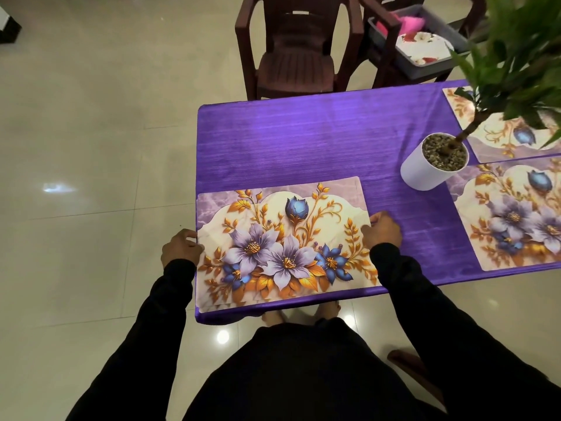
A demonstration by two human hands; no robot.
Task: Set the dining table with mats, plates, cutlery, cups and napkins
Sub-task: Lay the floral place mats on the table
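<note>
here, left hand (181,248), right hand (381,229): fingers pinch mat (282,244) edges; grey tub (431,47) holds plates (423,45).

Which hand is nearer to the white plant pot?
Right. The right hand pinches the near mat's right edge, below-left of the white plant pot; the left hand grips its left edge, farther away.

**Mat at the table's near-left corner**

My left hand (181,247) pinches the floral mat (282,241) at its left edge, my right hand (382,230) grips its right edge. It lies flat on the purple tablecloth (303,141). Two more mats sit to the right (516,217), (498,129), beside a white potted plant (431,168). Brown chairs (297,47) stand beyond, one holding a grey tub (455,34) with a plate (423,48).
</note>
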